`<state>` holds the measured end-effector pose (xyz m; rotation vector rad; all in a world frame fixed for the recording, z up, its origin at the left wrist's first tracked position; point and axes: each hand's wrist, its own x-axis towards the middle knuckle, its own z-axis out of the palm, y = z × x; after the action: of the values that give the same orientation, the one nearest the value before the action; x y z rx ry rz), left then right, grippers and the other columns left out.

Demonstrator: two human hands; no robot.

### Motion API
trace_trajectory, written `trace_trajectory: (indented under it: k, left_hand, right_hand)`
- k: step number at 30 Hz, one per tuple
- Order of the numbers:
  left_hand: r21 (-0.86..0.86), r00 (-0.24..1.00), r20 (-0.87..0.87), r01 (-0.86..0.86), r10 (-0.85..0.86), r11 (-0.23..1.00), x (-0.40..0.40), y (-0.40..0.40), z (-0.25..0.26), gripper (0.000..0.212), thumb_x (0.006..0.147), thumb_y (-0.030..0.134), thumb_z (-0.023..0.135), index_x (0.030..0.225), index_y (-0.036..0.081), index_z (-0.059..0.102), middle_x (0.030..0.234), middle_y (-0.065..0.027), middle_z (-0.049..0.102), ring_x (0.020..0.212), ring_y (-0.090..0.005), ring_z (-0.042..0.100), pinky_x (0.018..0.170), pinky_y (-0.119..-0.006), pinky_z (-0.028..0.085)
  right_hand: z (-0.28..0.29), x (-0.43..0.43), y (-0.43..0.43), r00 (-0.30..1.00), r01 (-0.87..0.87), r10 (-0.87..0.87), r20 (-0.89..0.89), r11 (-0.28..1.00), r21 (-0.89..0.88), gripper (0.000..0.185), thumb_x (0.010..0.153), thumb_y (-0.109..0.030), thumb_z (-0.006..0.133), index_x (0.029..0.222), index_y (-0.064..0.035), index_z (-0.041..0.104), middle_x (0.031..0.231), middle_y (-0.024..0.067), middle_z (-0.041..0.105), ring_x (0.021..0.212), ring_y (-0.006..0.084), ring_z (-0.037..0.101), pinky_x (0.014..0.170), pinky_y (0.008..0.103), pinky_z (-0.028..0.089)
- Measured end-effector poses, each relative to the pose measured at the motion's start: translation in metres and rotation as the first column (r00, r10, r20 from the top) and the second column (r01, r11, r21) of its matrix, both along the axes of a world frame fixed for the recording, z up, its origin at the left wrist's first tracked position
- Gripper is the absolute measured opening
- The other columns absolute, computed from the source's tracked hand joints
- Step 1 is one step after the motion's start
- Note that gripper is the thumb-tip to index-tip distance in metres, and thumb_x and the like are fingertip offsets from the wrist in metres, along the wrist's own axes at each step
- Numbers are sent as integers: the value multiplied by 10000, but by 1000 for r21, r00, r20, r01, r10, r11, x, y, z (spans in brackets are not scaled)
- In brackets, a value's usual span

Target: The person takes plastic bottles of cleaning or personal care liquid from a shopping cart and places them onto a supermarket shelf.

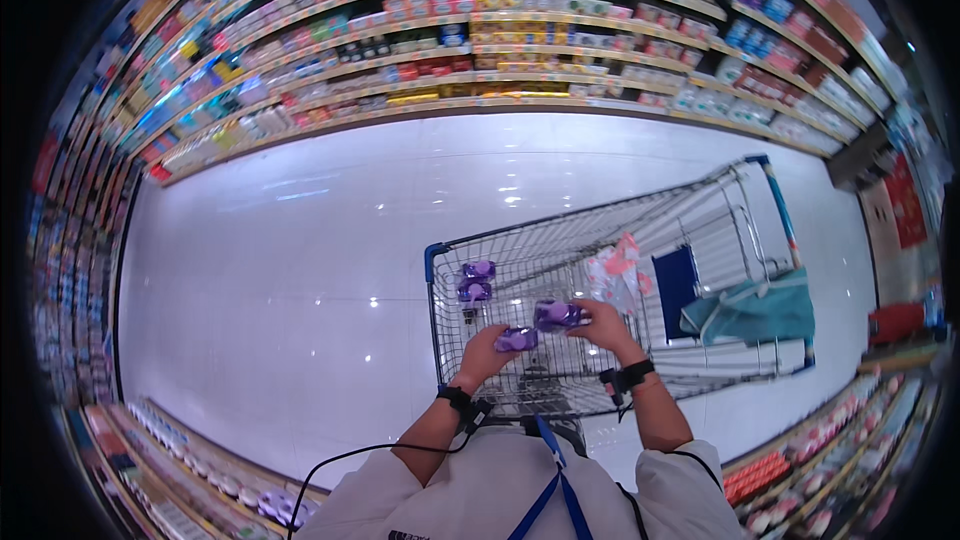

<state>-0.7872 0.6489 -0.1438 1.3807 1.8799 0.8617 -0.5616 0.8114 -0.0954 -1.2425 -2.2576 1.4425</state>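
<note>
My left hand (481, 354) grips a purple bottle (516, 340) above the wire shopping cart (540, 232). In my right hand (602, 328) is another purple bottle (556, 314), held close beside the first. Both bottles show lighter purple tops turned up towards me. At the cart's left end, two similar purple bottles (475, 289) stand side by side in the basket. A white and pink patterned plastic bag or packet (613, 274) lies farther right in the cart, just beyond my right hand.
A teal cloth bag (750, 311) hangs over the cart's handle end, next to a dark blue panel (675, 292). Product shelves (480, 75) run along the far side, with more shelving (75, 300) at the left. Low shelves (817, 457) flank me. A cable (337, 457) trails from my left wrist.
</note>
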Motion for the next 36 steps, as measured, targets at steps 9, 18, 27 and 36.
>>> trace_trajectory:
  k: [9, 18, 27, 36]
  left_hand:
    - [484, 739, 246, 468, -628, 740, 99, 35, 215, 516, 674, 5, 780, 1147, 15, 576, 1084, -90, 566, 997, -205, 583, 824, -295, 502]
    - [563, 9, 115, 823, -993, 72, 334, -98, 256, 568, 648, -35, 782, 1175, 20, 575, 1110, -72, 550, 1015, -181, 573, 803, -277, 518]
    - [492, -551, 35, 736, -834, -466, 529, -340, 206, 536, 676, 101, 827, 1162, 29, 611, 1071, -118, 628, 986, -214, 610, 839, -318, 500]
    - [395, -746, 127, 643, -654, -657, 652, -487, 165, 557, 645, 131, 845, 1143, 19, 620, 1051, -126, 650, 965, -219, 623, 851, -321, 479]
  right_hand:
    - [222, 151, -210, 683, 726, -645, -343, 653, 216, 597, 668, -85, 817, 1214, -33, 581, 1074, 115, 659, 964, 209, 654, 820, 316, 548]
    - [232, 208, -529, -97, 958, -906, -413, -198, 209, 533, 683, -79, 798, 1172, -23, 592, 1033, 95, 665, 924, 201, 666, 856, 303, 532]
    - [151, 230, -754, -654, 628, -460, -601, -773, -91, 536, 751, 68, 711, 1253, 38, 526, 1080, 61, 635, 1002, 131, 604, 906, 272, 497]
    - [107, 268, -823, -848, 188, -174, -501, -982, 21, 502, 741, 48, 727, 1211, 0, 557, 1021, 62, 663, 891, 98, 621, 798, 245, 506]
